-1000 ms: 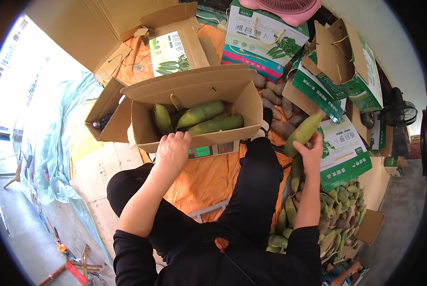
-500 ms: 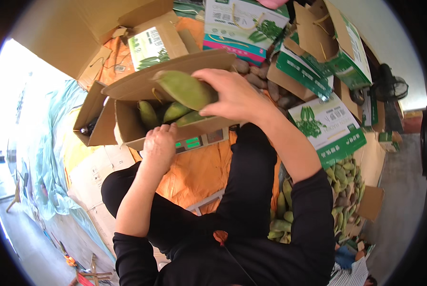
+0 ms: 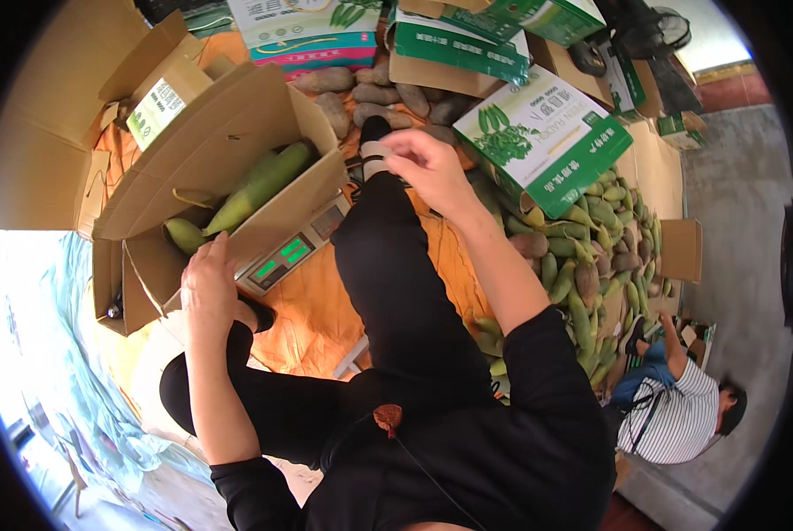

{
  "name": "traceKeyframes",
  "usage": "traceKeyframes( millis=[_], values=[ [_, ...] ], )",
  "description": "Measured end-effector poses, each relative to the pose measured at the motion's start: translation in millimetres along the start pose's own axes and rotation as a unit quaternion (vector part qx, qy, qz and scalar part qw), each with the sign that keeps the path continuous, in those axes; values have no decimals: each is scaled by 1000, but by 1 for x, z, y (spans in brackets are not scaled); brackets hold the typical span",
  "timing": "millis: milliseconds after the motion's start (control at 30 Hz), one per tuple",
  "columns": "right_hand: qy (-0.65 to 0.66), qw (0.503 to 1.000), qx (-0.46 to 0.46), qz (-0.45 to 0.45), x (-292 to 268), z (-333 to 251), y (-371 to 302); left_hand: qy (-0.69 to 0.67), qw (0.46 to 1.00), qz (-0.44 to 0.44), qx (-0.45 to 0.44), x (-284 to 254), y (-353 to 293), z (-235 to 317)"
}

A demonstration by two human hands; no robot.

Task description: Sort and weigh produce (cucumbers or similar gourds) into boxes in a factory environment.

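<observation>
An open cardboard box (image 3: 277,205) stands tilted in view on a scale (image 3: 292,252) with a lit green display. Inside lie a long green radish (image 3: 259,188) and, at the left, part of another radish (image 3: 184,235). My left hand (image 3: 209,285) grips the near rim of the box, its fingertips bent over the edge. To the right of the box, my right hand (image 3: 430,173) hangs above my shoe and lower leg. Its fingers are loosely curved and apart, with nothing in them.
Reddish-brown radishes (image 3: 374,94) lie beyond my foot. A heap of green radishes (image 3: 582,257) spreads at the right, beside a printed green-and-white carton (image 3: 542,137). A person in a striped shirt (image 3: 675,411) is at the lower right. Blue plastic sheeting (image 3: 69,354) hangs at the left.
My right hand has let go of the green radish it held over the box and moved right. The view has turned to the right. My left hand stays at the rim.
</observation>
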State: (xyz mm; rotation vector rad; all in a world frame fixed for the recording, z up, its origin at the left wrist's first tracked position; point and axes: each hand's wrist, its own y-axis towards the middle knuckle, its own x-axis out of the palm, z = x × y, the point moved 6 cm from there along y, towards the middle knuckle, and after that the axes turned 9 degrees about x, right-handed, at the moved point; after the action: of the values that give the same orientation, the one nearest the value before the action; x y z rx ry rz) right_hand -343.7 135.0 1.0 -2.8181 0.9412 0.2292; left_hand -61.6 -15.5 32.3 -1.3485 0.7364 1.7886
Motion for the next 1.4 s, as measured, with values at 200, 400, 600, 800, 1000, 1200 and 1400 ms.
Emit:
traceKeyframes(
  millis=[200,400,600,800,1000,1200,1400],
  values=[
    [12,966,146,213,-107,180,-75,-36,999,-20,-23,-1,6,1],
    [233,818,351,391,-185,258,-131,-54,998,-10,-32,3,5,-3],
    [148,809,371,431,-206,270,-123,-56,997,-8,-57,-4,6,-6],
    [-148,860,202,445,-274,306,-105,-87,996,1,-15,11,24,7],
    [117,842,334,407,-213,265,-65,-58,998,1,-35,4,9,-5],
    [188,836,225,464,-234,206,-79,-67,997,-12,-38,2,14,-3],
    [212,835,182,475,-236,137,-136,-52,998,-17,-34,7,14,-2]
  ],
)
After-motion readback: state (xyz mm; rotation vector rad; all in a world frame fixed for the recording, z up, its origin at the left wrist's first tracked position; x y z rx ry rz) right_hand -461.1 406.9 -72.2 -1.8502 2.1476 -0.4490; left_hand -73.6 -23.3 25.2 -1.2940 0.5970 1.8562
